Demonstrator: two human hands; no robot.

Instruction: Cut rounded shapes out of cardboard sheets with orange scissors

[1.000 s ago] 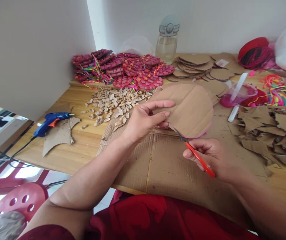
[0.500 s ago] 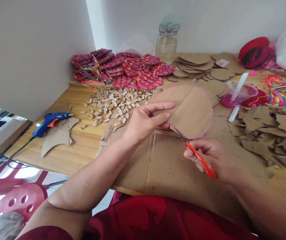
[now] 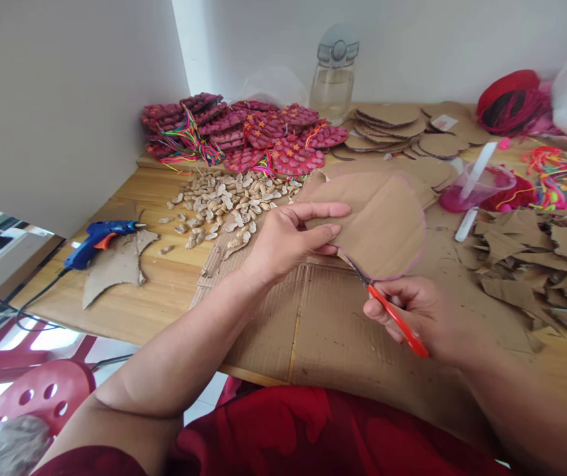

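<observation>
A round piece of cardboard (image 3: 385,225) with a purple line along its edge is pinched at its left side by my left hand (image 3: 303,231), thumb and fingers closed on it. My right hand (image 3: 412,311) grips the red handles of a pair of scissors (image 3: 396,318). The scissors' dark blades point up and left and lie against the disc's lower edge, near my left fingertips. Below both hands a flat cardboard sheet (image 3: 343,337) covers the wooden table. How far the blades are apart is hard to make out.
Peanut shells (image 3: 224,201) lie left of the disc, with decorated pink discs (image 3: 283,142) behind. A blue glue gun (image 3: 98,244) rests at left. Further back are a bottle (image 3: 333,86) and cardboard discs (image 3: 387,125). At right are a pink cup (image 3: 486,182) and cardboard scraps (image 3: 536,258).
The cardboard disc's right side has shifted slightly right and down. Both hands keep their grips in nearly the same place, and the view has shifted a little.
</observation>
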